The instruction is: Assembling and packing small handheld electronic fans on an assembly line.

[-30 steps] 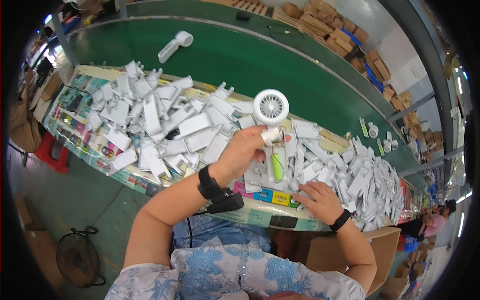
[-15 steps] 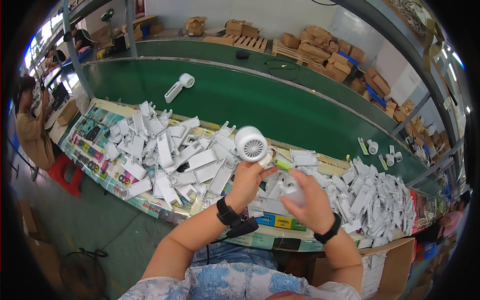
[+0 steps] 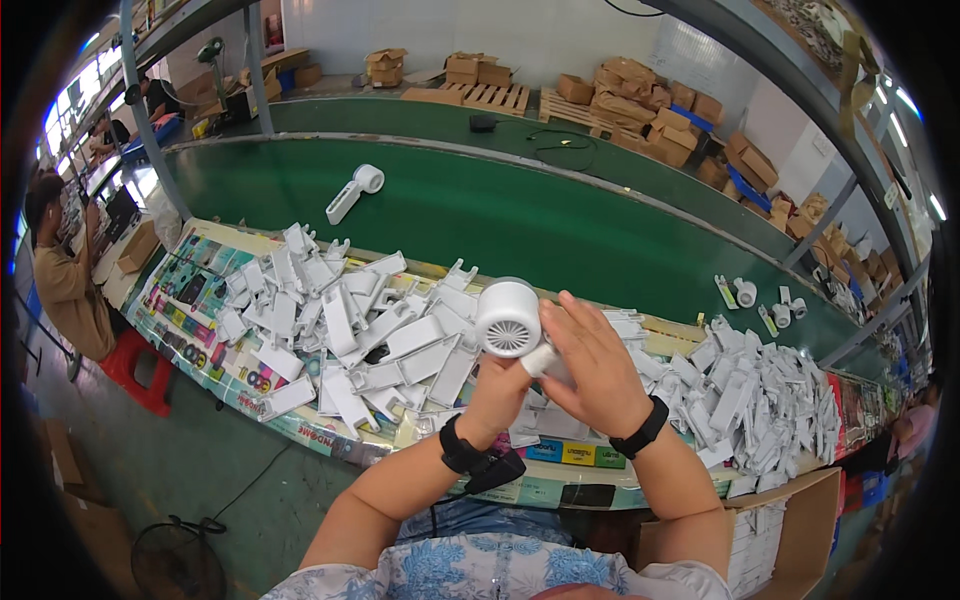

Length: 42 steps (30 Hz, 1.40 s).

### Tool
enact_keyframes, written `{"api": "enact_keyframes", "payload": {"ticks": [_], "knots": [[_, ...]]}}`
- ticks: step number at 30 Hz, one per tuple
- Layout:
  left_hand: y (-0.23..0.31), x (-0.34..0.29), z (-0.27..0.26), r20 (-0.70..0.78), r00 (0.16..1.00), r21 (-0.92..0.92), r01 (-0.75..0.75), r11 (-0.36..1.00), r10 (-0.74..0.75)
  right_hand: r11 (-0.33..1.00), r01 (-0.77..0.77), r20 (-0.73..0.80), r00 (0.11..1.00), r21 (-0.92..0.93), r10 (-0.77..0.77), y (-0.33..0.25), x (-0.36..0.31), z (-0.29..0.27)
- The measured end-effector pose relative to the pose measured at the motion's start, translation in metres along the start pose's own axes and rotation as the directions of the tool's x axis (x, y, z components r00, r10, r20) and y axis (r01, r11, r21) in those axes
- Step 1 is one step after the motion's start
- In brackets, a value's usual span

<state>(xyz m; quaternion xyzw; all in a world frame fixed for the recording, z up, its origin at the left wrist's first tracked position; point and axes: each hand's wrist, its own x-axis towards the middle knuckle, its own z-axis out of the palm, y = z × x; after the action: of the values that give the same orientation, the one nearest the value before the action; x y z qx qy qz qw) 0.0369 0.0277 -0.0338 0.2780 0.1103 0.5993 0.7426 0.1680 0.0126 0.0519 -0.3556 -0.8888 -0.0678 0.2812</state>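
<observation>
A white handheld fan (image 3: 508, 318) with a round slotted grille is held up in front of me, above the near edge of the worktable. My left hand (image 3: 496, 396) is closed around it just under the head. Against the handle lies my right hand (image 3: 592, 368), its fingers closed over the handle's right side and hiding most of it. Beneath and around both hands are loose white plastic shells: a left heap (image 3: 350, 335) and a right heap (image 3: 765, 405).
Beyond the table runs a green conveyor belt (image 3: 440, 215) carrying a white fan (image 3: 356, 193) and several small fan parts (image 3: 744, 292). An open cardboard box (image 3: 800, 525) stands at lower right. At the left a person (image 3: 72, 275) sits on a red stool (image 3: 138, 372).
My right hand has brought a white shell piece up against the fan's handle. The green cylinder seen there earlier is now hidden. The fan has dropped slightly.
</observation>
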Motion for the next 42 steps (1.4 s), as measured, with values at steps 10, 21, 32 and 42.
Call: {"api": "enact_keyframes", "payload": {"ticks": [10, 21, 32, 42], "knots": [[0.000, -0.005, 0.009, -0.132, 0.968, 0.279, -0.170, 0.945, 0.213, 0.987, -0.161, -0.059, 0.985, 0.015, 0.162, -0.006, -0.003, 0.014], [0.020, -0.010, 0.026, -0.059, 0.943, 0.113, -0.319, 0.941, 0.327, 0.519, -0.499, 0.079, 0.770, 0.694, 0.633, -0.006, -0.033, 0.012], [0.049, 0.031, 0.072, 0.153, 0.986, 0.219, -0.093, 0.971, 0.060, 0.871, -0.158, -0.256, 0.918, 0.466, 0.303, 0.030, -0.028, -0.010], [0.012, 0.090, 0.074, 0.107, 0.993, 0.182, 0.024, 0.983, -0.044, 0.308, -0.394, 0.036, 0.663, 0.866, 0.748, 0.060, -0.029, -0.005]]}}
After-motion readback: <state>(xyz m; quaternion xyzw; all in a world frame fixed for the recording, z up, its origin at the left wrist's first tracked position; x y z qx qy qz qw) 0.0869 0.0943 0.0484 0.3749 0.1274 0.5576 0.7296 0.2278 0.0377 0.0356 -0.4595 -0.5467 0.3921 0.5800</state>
